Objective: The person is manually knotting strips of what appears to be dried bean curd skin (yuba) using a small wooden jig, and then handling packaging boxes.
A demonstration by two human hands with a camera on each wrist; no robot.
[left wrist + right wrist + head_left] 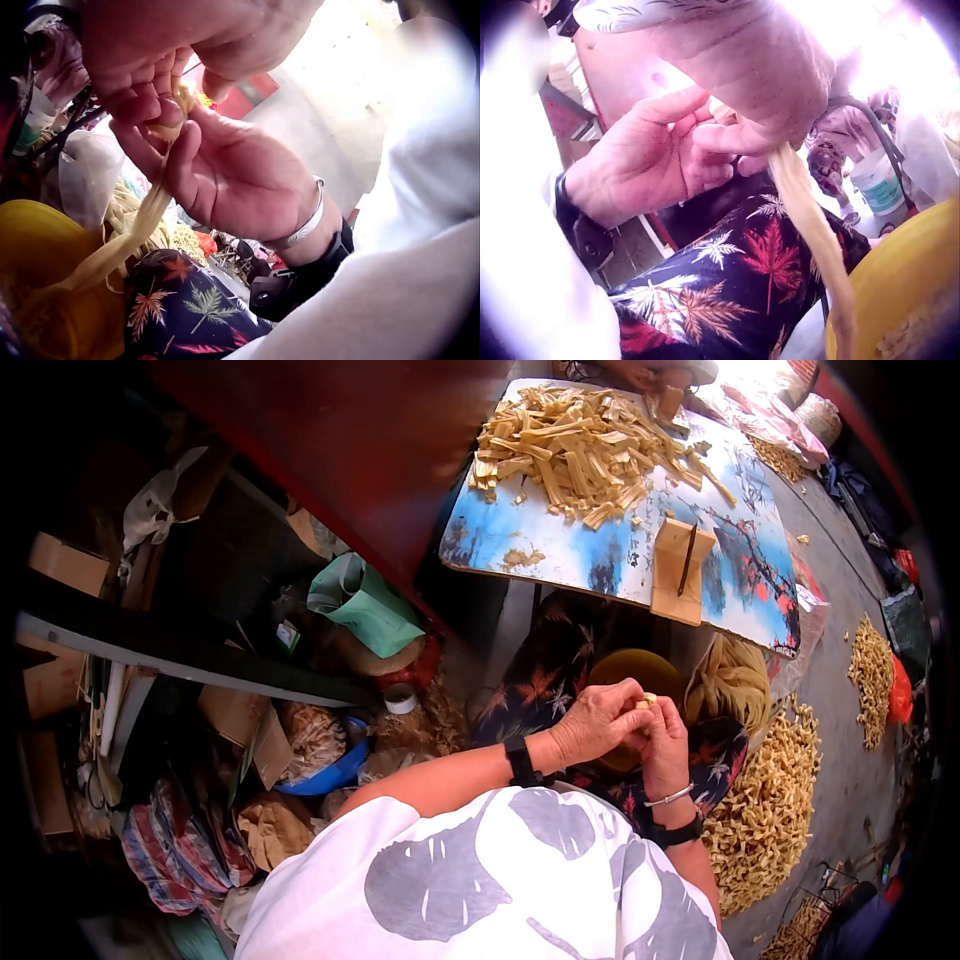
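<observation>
My left hand [595,722] and right hand [665,755] meet above the lap, fingertips close together. Both pinch a soft, flat, pale yellow strip [810,217], which looks like bean curd skin. A small folded end of the strip [648,700] pokes up between the fingers; the fingers hide part of it. In the left wrist view the rest of the strip [142,217] hangs from the right hand [232,169] toward a yellow basin [45,225]. Seen in the right wrist view, the left hand [645,157] has its thumb and fingers curled in at the strip's upper end.
A painted board [610,565] ahead carries a heap of flat strips [570,450] and a wooden stand [680,570]. More long strips [735,685] hang beside the basin. Small knotted pieces [765,810] are piled at the right. Bags and cardboard [265,730] crowd the left. Another person's hands [640,375] show at the far end.
</observation>
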